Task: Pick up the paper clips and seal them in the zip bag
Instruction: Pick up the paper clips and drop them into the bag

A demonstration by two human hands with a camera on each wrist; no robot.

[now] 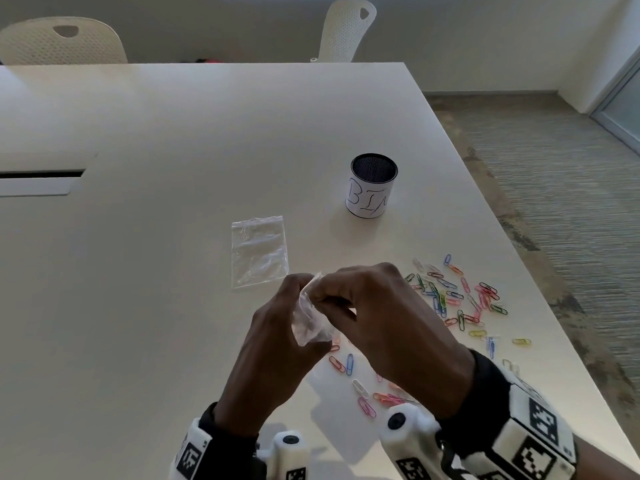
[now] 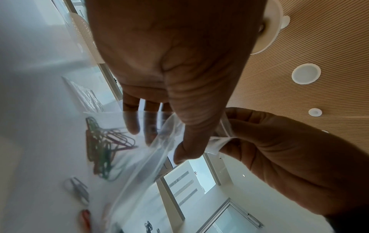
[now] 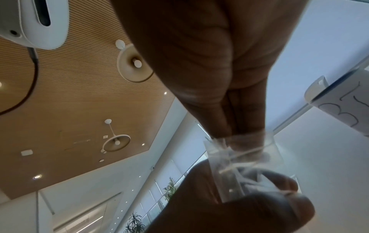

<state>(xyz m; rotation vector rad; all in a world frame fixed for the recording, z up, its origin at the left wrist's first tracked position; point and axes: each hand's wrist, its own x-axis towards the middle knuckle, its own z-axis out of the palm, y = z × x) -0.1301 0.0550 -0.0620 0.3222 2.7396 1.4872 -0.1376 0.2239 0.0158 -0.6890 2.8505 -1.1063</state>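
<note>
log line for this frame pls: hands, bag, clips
left hand: grips zip bag | right hand: pinches bag top | paper clips: loose on table | spare bag: flat on table

Dim, soft; wrist views blurred.

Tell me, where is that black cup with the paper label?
In the head view, the labelled cup stands upright on the table, right of centre, beyond the scattered paper clips and right of the flat spare bag.
</note>
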